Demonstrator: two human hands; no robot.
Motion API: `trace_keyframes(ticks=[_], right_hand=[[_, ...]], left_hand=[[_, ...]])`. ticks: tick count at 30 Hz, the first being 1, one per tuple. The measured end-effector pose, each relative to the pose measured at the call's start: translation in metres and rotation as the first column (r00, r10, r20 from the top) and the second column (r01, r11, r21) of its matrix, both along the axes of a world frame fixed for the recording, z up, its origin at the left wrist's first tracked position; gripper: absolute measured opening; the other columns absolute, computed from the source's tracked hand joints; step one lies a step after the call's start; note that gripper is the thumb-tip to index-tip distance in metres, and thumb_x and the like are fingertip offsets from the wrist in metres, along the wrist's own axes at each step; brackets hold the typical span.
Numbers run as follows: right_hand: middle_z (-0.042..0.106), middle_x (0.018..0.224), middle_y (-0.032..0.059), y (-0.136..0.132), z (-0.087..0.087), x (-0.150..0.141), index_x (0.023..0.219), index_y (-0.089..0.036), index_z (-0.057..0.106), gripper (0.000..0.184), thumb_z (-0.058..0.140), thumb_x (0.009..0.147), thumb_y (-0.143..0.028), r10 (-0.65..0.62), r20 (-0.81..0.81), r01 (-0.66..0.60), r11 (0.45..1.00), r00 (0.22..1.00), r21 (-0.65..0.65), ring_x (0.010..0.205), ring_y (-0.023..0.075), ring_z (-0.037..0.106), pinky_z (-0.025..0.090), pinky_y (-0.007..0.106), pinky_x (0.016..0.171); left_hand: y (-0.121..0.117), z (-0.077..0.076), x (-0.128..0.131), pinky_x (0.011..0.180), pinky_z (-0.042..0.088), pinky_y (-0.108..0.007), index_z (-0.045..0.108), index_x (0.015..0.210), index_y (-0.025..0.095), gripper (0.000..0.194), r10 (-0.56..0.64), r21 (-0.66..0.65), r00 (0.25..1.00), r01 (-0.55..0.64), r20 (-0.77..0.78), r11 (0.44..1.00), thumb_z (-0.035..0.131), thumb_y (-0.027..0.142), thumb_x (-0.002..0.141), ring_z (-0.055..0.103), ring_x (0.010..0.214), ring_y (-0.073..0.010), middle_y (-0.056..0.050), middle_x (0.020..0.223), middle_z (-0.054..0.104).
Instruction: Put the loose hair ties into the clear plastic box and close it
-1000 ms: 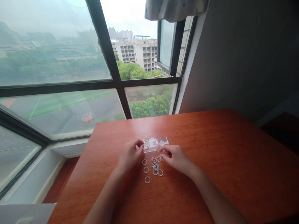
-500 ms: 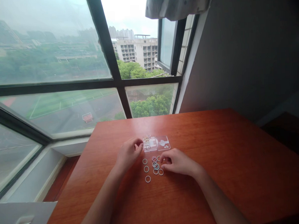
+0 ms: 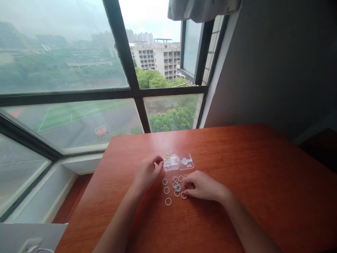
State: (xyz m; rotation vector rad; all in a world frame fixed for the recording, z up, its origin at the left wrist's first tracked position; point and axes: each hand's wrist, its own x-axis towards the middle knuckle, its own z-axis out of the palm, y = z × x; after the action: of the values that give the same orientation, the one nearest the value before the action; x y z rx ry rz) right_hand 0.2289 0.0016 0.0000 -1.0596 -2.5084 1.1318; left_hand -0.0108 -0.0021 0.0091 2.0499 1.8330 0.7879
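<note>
My left hand (image 3: 148,172) has its fingers curled, thumb and fingertips together at the left edge of a clear plastic box (image 3: 174,167). The box lies with its lid (image 3: 187,163) folded out flat to the right. Inside its left part are gold-coloured rings (image 3: 166,157) and paler rings (image 3: 167,165). My right hand (image 3: 201,185) is bent over the table, its thumb and fingers pinching the edge of a pale ring (image 3: 182,197). To its left, several rings (image 3: 177,187) lie in an overlapping cluster. A column of 3 separate rings (image 3: 166,190) lies further left.
The reddish-brown wooden table (image 3: 241,157) reaches the window frame (image 3: 101,95) at the back. A grey wall (image 3: 254,64) stands on the right. At lower left a plug with a white cable sits in a wall socket (image 3: 27,251).
The view has shifted slightly. My right thumb and fingers have come down onto the nearest right-hand ring, which lies a touch further right. My left hand stays at the box.
</note>
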Motion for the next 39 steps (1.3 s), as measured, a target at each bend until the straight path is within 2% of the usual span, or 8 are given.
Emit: trace_keyframes(ticks=[5, 10, 18, 23, 26, 31, 35, 39], right_hand=[[0.063, 0.066, -0.0037, 0.0, 0.001, -0.001, 0.078, -0.02, 0.071, 0.009, 0.062, 0.077, -0.02, -0.059, -0.024, 0.059, 0.998, 0.998, -0.011, 0.059, 0.0093, 0.055, 0.033, 0.018, 0.054], [0.06, 0.065, -0.0063, 0.001, 0.003, 0.0, 0.083, -0.022, 0.071, 0.012, 0.071, 0.071, -0.024, -0.005, 0.021, 0.006, 0.998, 1.0, -0.056, 0.058, 0.0081, 0.052, 0.031, 0.018, 0.052], [0.062, 0.064, -0.006, -0.001, 0.001, 0.0, 0.073, -0.021, 0.069, 0.006, 0.066, 0.071, -0.017, 0.004, 0.076, -0.006, 1.0, 0.997, 0.022, 0.058, 0.008, 0.052, 0.029, 0.019, 0.052], [0.062, 0.063, -0.0051, -0.003, 0.002, -0.001, 0.071, -0.02, 0.069, 0.007, 0.064, 0.072, -0.015, -0.018, 0.013, 0.018, 0.999, 1.0, 0.046, 0.056, 0.0086, 0.051, 0.03, 0.019, 0.052], [0.061, 0.063, -0.0036, -0.001, 0.003, -0.004, 0.075, -0.02, 0.068, 0.008, 0.061, 0.077, -0.017, -0.109, -0.093, 0.118, 0.988, 0.99, 0.098, 0.057, 0.0095, 0.05, 0.032, 0.02, 0.055], [0.058, 0.064, -0.0022, 0.005, 0.002, -0.007, 0.079, -0.019, 0.065, 0.007, 0.06, 0.082, -0.022, -0.267, -0.288, 0.326, 0.928, 0.92, 0.181, 0.058, 0.0108, 0.049, 0.035, 0.021, 0.057], [0.057, 0.063, -0.0021, 0.006, 0.0, -0.008, 0.08, -0.018, 0.065, 0.009, 0.061, 0.083, -0.026, -0.304, -0.336, 0.383, 0.902, 0.891, 0.2, 0.057, 0.0112, 0.049, 0.035, 0.022, 0.057], [0.056, 0.063, -0.0021, 0.004, 0.0, -0.01, 0.08, -0.018, 0.065, 0.009, 0.061, 0.084, -0.026, -0.305, -0.332, 0.385, 0.9, 0.893, 0.207, 0.057, 0.0114, 0.049, 0.036, 0.022, 0.057]], left_hand=[[-0.001, -0.001, 0.001, 0.061, 0.039, -0.023, 0.065, 0.083, 0.02, 0.015, -0.052, 0.012, 0.998, 0.051, 0.019, 0.999, 0.052, 0.026, 0.085, 0.057, 0.065, -0.0136, 0.0, 0.075, 0.068], [-0.001, -0.002, 0.003, 0.061, 0.039, -0.023, 0.065, 0.083, 0.02, 0.014, -0.055, 0.018, 0.998, 0.055, 0.016, 0.998, 0.053, 0.026, 0.084, 0.057, 0.065, -0.0133, 0.0, 0.075, 0.068], [-0.003, -0.002, 0.006, 0.06, 0.04, -0.023, 0.065, 0.083, 0.02, 0.015, -0.074, 0.012, 0.997, 0.074, 0.009, 0.997, 0.052, 0.026, 0.085, 0.056, 0.065, -0.0135, -0.001, 0.074, 0.066], [-0.004, 0.001, 0.009, 0.061, 0.041, -0.024, 0.065, 0.083, 0.019, 0.016, -0.083, 0.0, 0.996, 0.083, 0.025, 0.997, 0.051, 0.026, 0.085, 0.056, 0.066, -0.0141, -0.002, 0.075, 0.066], [-0.007, 0.003, 0.017, 0.06, 0.041, -0.023, 0.065, 0.082, 0.019, 0.015, -0.124, -0.009, 0.988, 0.126, 0.088, 0.992, 0.052, 0.026, 0.085, 0.055, 0.064, -0.0133, -0.002, 0.074, 0.066], [-0.012, 0.006, 0.033, 0.056, 0.04, -0.021, 0.067, 0.084, 0.017, 0.016, -0.228, -0.069, 0.947, 0.249, 0.226, 0.966, 0.054, 0.027, 0.085, 0.052, 0.061, -0.011, -0.001, 0.074, 0.065], [-0.014, 0.007, 0.039, 0.054, 0.039, -0.02, 0.068, 0.084, 0.015, 0.017, -0.265, -0.107, 0.915, 0.31, 0.304, 0.945, 0.056, 0.027, 0.084, 0.051, 0.058, -0.0102, -0.001, 0.068, 0.063], [-0.014, 0.007, 0.042, 0.053, 0.038, -0.019, 0.068, 0.081, 0.014, 0.018, -0.266, -0.122, 0.896, 0.327, 0.356, 0.937, 0.055, 0.027, 0.084, 0.05, 0.056, -0.0098, 0.0, 0.063, 0.061]])
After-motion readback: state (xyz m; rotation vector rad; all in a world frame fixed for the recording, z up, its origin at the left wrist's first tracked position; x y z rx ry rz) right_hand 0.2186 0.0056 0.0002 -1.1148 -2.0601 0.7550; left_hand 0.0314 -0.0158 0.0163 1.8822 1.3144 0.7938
